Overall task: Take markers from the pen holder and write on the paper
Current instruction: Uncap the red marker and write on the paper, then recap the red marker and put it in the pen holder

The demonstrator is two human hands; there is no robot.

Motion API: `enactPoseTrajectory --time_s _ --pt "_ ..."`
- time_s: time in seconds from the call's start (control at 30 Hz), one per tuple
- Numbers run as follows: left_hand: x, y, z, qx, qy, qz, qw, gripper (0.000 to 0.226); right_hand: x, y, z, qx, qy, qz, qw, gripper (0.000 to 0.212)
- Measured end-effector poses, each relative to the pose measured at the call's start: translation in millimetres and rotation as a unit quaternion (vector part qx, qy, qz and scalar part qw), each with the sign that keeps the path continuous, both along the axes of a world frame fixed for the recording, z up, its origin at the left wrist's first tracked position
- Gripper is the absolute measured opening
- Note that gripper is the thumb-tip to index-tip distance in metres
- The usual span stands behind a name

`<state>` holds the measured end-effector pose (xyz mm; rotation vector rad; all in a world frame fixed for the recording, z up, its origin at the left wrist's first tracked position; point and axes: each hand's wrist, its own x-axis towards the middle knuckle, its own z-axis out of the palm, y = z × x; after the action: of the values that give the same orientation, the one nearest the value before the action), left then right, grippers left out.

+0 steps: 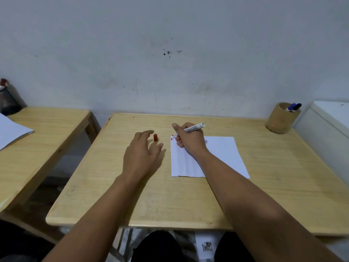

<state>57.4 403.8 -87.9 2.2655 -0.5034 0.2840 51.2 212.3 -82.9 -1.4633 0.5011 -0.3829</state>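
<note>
Bare left hand [142,148] lies spread, empty, beside a small red cap [155,137]. Right hand [189,140] grips a white marker [192,128] at the white paper sheet's [222,154] far-left corner. Light wooden table [170,201] meets a grey wall [170,53].

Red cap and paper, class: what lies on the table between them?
Nothing: in the head view, only bare table lies between the red cap and the paper. The left hand lies beside the cap, not in that gap.

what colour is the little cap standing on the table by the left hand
Red, in the head view: the cap.
</note>
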Motion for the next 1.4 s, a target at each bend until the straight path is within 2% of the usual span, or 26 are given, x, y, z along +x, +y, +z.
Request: enactPoseTrajectory --time_s 0.1,0.23,0.33,0.37,0.43,0.53,0.6,0.7,0.77,0.83,1.03,1.4 --pt "24.3 -5.8 6.3 0.022 0.039 0.019 0.999 0.049 -1.2 1.6 9.3 0.009 0.007 0.016 1.000 0.044" --pt "43.0 -18.2 10.5 0.077 0.063 0.024 0.995 0.027 -10.8 -1.7 27.7 -0.054 -0.030 0.008 0.998 0.041" --pt "45.2 -21.8 16.1 0.088 0.067 0.034 0.993 0.020 -28.7 -14.6 41.2 -0.057 -0.039 0.048 0.996 0.019" --pt "44.2 -22.8 19.2 0.072 0.080 0.037 0.993 0.020 -36.5 -18.9 46.2 -0.050 -0.045 0.076 0.995 0.013" --pt "40.2 -25.7 27.3 0.016 0.119 0.039 0.992 0.019 -50.9 -26.9 56.0 -0.010 -0.053 0.114 0.992 0.016" --pt "29.9 -33.4 46.2 -0.092 0.169 0.010 0.981 0.008 -69.2 -32.9 71.9 0.098 -0.048 0.104 0.989 0.028" --pt "18.3 -39.6 63.6 -0.171 0.195 -0.020 0.966 0.008 -80.5 -34.4 79.3 0.121 -0.054 0.102 0.986 0.027" --pt "-0.9 -47.5 89.5 -0.266 0.221 -0.044 0.937 0.014 -97.5 -34.1 78.9 -0.038 -0.048 0.110 0.992 0.018" --pt "-14.7 -53.2 104.2 -0.300 0.233 -0.052 0.923 0.012 -107.6 -33.2 75.9 -0.141 -0.047 0.096 0.984 0.022" --pt "-27.3 -59.2 115.8 -0.316 0.238 -0.060 0.916 0.012 -116.5 -32.5 73.8 -0.193 -0.054 0.087 0.976 0.028" --pt "-60.1 -74.9 138.0 -0.323 0.232 -0.071 0.915 0.020 -141.5 -34.3 82.6 -0.225 -0.072 0.061 0.970 0.022" --pt "-90.4 -103.1 152.4 -0.266 0.201 -0.115 0.936 0.016 -170.3 -51.7 102.1 -0.237 -0.086 0.016 0.968 0.020"
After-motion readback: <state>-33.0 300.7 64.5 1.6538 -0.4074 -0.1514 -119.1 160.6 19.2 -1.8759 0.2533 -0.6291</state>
